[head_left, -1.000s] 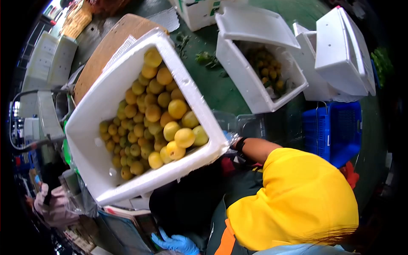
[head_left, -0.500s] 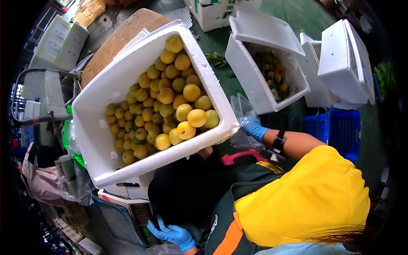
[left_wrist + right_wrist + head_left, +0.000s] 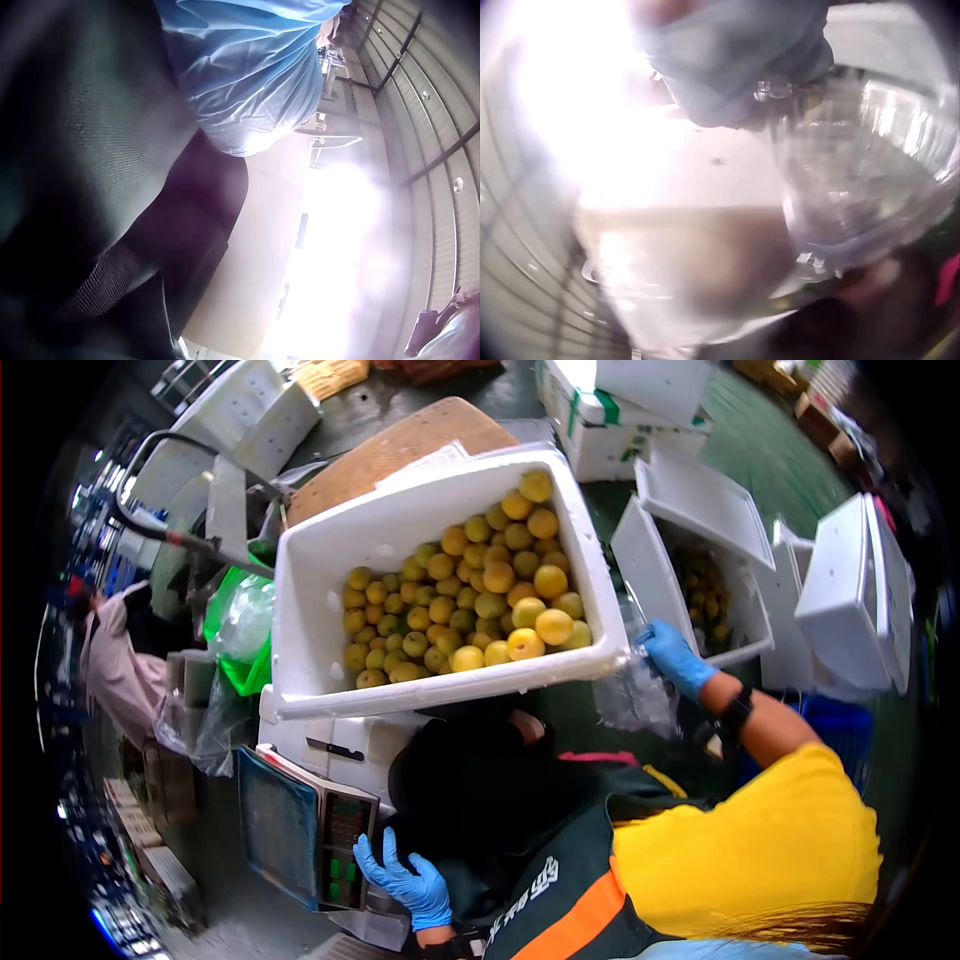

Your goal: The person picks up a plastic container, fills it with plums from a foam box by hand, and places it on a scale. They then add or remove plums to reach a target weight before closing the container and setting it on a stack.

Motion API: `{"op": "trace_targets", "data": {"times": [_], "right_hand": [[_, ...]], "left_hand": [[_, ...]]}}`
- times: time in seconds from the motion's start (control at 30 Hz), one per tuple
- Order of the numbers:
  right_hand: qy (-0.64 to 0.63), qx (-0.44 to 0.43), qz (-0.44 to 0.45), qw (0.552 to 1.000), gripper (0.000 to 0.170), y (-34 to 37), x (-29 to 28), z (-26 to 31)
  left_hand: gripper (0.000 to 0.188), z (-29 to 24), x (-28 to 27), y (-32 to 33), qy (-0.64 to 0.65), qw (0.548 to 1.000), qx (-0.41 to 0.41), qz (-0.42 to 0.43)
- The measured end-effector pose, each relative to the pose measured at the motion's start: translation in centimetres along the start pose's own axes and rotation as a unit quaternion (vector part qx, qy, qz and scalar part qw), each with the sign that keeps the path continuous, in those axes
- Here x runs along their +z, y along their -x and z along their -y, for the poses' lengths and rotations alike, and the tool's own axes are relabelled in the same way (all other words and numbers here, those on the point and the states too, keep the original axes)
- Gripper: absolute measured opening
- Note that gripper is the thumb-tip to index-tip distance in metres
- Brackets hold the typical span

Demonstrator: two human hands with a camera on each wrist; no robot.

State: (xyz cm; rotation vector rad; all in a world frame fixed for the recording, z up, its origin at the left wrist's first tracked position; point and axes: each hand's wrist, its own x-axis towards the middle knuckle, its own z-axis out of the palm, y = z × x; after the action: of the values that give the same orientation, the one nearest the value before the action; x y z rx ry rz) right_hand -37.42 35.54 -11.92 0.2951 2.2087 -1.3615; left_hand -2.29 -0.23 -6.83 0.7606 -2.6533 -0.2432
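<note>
Closest in, your left hand (image 3: pixel 408 880) has its gloved fingers apart and holds nothing, right beside the keypad of a scale (image 3: pixel 345 850); whether a fingertip touches it, I can't tell. Just past that lies a knife (image 3: pixel 335 749) on a white surface, nobody's hand on it. Over to your right hand (image 3: pixel 680 660), and here's the action: fingers clamped on the edge of a clear plastic container (image 3: pixel 640 705), out beside the corner of the big foam box. The right wrist view shows that container too, blurred and glary, and no fruit that I can make out inside. So, getting hold of a container: done, and I'd call this an early stage. Now the big foam box (image 3: pixel 310 620) in front of you, with a heap of yellow and greenish fruit (image 3: pixel 470 600) banked toward its right side; none of it is in either hand, so handling the fruit looks like the part that's left. Farther out stands a second foam box (image 3: pixel 640 560), its lid aslant, more fruit (image 3: pixel 703 595) down in its shadow, out of your hands' reach for now.
</note>
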Motion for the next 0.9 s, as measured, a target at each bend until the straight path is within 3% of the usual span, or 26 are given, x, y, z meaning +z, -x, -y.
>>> {"op": "trace_targets", "data": {"times": [0.03,0.07,0.1,0.13,0.2,0.23,0.3,0.37,0.53,0.6,0.67,0.7,0.73,0.8,0.9], "right_hand": [[0.061,-0.187,-0.046,0.979,0.011,-2.9,-0.1,-4.1],[-0.009,-0.049,-0.038,0.998,0.013,0.4,-1.0,0.7],[0.058,-0.036,-0.065,0.996,0.015,-1.9,-3.2,-1.0],[0.031,-0.016,-0.033,0.999,0.018,-1.4,-5.3,-0.1],[-0.116,-0.080,-0.023,0.990,0.021,1.0,-6.6,4.5],[-0.060,-0.081,0.007,0.995,0.023,3.1,-7.4,7.3],[-0.133,-0.098,0.031,0.986,0.023,4.9,-9.1,9.9],[-0.185,-0.091,-0.005,0.979,0.022,5.3,-9.6,10.7],[-0.318,-0.107,0.041,0.941,0.017,5.9,-10.7,9.6],[-0.174,-0.158,-0.058,0.970,0.017,3.9,-8.7,7.4],[0.070,-0.056,-0.007,0.996,0.018,3.1,-7.7,3.8],[-0.038,-0.036,0.028,0.998,0.016,3.7,-7.2,3.9],[-0.078,-0.027,0.040,0.996,0.019,4.7,-7.9,5.8],[-0.098,0.008,0.042,0.994,0.022,6.4,-8.2,5.5],[-0.188,0.022,0.031,0.982,0.025,7.7,-8.0,4.5]], "left_hand": [[0.054,-0.1,-0.9,0.2,-0.012,1.000,0.014,-0.004],[0.054,0.2,-0.9,0.4,-0.009,1.000,0.003,0.000],[0.054,0.4,-0.7,0.4,-0.002,1.000,-0.001,0.003],[0.055,0.1,-1.0,0.3,0.030,0.999,-0.016,0.017],[0.056,0.3,-0.5,-0.3,0.020,1.000,-0.004,-0.009],[0.056,0.7,-1.3,-0.2,0.020,1.000,0.003,-0.011],[0.053,0.5,-1.3,-1.0,0.043,0.999,-0.010,-0.016],[0.055,0.7,-1.4,-2.1,0.044,0.998,0.027,-0.040],[0.054,-0.5,-2.2,-4.2,0.093,0.993,0.040,-0.064],[0.052,-1.0,-2.4,-4.7,0.127,0.989,0.043,-0.062],[0.049,-2.3,-2.7,-5.1,0.192,0.980,0.043,-0.033],[0.047,-3.0,-2.3,-5.6,0.225,0.973,0.041,-0.028],[0.044,-3.1,-1.4,-5.5,0.340,0.940,0.014,-0.002],[0.041,-6.2,-3.1,-7.0,0.334,0.929,0.126,0.095],[0.042,-13.1,-3.6,-9.8,0.332,0.865,0.294,0.235]]}}
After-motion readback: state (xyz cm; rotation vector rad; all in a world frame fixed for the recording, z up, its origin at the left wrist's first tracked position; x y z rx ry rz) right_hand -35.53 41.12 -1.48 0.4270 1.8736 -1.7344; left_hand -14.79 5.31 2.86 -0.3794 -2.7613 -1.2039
